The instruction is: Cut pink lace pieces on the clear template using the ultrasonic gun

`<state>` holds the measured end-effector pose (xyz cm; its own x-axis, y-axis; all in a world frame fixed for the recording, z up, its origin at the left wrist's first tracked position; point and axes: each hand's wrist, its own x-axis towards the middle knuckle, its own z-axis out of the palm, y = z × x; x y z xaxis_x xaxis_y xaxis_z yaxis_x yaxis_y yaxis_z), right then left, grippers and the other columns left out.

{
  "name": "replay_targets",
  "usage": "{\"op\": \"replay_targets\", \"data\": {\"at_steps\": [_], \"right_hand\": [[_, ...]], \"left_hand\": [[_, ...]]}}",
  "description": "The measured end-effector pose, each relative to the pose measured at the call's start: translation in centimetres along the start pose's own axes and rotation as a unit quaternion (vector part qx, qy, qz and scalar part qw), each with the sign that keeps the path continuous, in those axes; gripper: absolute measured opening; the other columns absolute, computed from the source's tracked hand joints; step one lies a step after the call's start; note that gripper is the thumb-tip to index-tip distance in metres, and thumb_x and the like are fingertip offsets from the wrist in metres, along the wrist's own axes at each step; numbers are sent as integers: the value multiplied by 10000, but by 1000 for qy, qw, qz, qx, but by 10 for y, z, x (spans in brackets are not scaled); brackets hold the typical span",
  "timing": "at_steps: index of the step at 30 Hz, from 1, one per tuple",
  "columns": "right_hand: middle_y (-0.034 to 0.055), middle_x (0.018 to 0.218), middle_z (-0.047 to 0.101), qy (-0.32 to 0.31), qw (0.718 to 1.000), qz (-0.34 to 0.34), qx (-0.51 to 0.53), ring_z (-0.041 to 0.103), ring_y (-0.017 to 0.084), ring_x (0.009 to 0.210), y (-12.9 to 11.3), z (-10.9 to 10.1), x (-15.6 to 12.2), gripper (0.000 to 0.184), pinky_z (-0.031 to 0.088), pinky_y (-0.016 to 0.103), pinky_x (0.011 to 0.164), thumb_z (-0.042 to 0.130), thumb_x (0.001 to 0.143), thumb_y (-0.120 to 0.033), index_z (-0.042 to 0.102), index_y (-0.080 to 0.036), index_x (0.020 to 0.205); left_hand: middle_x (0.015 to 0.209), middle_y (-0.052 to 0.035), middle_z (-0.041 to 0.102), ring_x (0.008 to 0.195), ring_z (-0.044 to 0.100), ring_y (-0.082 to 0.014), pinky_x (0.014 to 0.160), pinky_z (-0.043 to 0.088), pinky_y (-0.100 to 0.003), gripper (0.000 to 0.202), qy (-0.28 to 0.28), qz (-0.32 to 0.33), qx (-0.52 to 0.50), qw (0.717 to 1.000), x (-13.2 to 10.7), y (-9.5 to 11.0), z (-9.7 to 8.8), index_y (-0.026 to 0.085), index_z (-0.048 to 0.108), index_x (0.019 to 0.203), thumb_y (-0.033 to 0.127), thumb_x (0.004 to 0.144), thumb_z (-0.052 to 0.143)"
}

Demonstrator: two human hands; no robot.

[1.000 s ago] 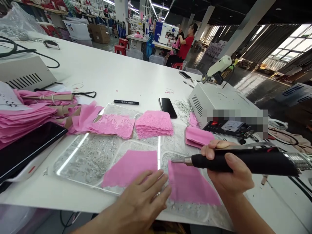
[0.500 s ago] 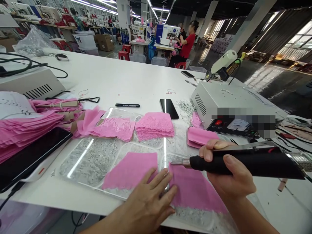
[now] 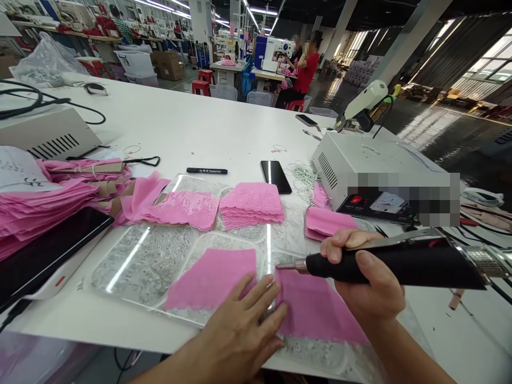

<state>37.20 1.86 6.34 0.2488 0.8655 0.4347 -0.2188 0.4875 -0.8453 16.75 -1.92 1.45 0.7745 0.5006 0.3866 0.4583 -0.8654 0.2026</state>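
Observation:
My left hand (image 3: 244, 322) lies flat with its fingers spread, over the gap between two pink fabric pieces and touching their edges. My right hand (image 3: 370, 277) is wrapped round a black corded handheld tool (image 3: 424, 261) with a slim metal tip, probably an ultrasonic one. That tip sits at the upper left corner of the right fabric piece (image 3: 316, 309); whether it presses down I cannot tell. The left fabric piece (image 3: 212, 277) has a slanted side. Both pieces lie on a clear plastic lid (image 3: 140, 266), and the right piece is partly covered by my right hand.
Behind them lie a lace piece (image 3: 184, 208), a lace stack (image 3: 252, 205) and folded pink fabric (image 3: 328, 221). A grey control box (image 3: 384, 154) stands at right. Phone (image 3: 276, 177), marker (image 3: 207, 170), pink bundles (image 3: 44, 208) and a dark tablet-like device (image 3: 48, 250) surround the lid. Cables trail at right.
The whole view has shifted slightly, so things appear a little further left and up. Both hands keep their positions, with the tool tip still at the fabric corner.

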Motion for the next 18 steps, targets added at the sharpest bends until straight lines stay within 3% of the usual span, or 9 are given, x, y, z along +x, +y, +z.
{"op": "replay_targets", "data": {"at_steps": [5,11,18], "right_hand": [[22,767,577,18,1000,3,19,533,112,526,-3,-2,-3,116,484,308,521,617,740,-279,649,-187,802],[31,740,571,-8,999,26,32,525,109,507,-10,-9,-10,167,477,308,516,649,745,-323,647,-168,806],[26,762,581,-17,999,34,35,531,111,533,-8,-9,-12,144,482,305,530,637,756,-304,645,-174,816]], "left_hand": [[1253,-112,622,1213,545,-273,1020,425,-447,315,32,16,2,999,-4,1,-3,137,589,1194,331,988,450],[1173,-71,675,1206,555,-204,1075,392,-347,242,53,40,-40,997,-19,4,-10,142,607,1153,226,946,514],[1195,-36,671,1214,550,-192,1098,366,-329,245,48,34,-55,997,-19,3,-12,166,602,1153,277,947,528]]}}
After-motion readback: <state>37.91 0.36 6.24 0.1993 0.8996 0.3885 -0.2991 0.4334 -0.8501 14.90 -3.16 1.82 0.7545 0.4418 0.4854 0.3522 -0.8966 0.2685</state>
